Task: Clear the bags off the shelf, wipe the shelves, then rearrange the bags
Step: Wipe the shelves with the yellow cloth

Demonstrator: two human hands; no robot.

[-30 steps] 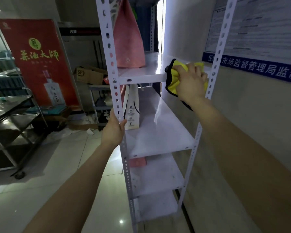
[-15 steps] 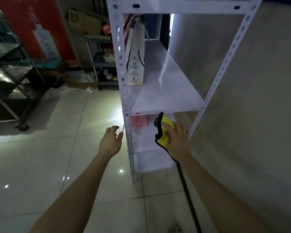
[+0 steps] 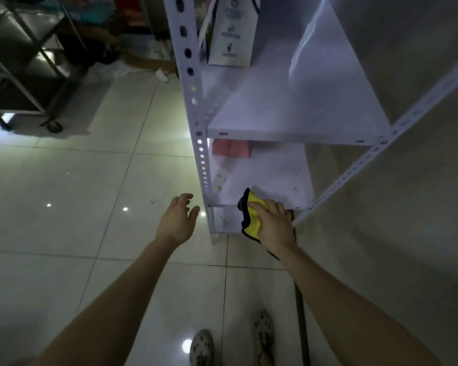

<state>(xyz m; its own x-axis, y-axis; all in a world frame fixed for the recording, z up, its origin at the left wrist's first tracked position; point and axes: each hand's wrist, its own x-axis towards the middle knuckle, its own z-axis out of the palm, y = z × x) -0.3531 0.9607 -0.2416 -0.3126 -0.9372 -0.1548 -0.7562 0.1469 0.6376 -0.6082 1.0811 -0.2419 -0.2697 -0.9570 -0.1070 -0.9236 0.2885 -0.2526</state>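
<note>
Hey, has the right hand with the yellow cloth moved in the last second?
Yes. The right hand with the yellow cloth dropped from the shelf above the white bag to the shelf below it.

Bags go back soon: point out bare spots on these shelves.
Upper shelf: bare from the white bag forward to its front edge. Lower shelf: bare right of the pink bag, behind the yellow cloth in the right hand. Crowded: left side.

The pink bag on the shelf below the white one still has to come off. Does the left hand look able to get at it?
Probably yes. The left hand is open and holds nothing, just outside the corner post; the pink bag sits behind that post, with nothing in front of it.
</note>
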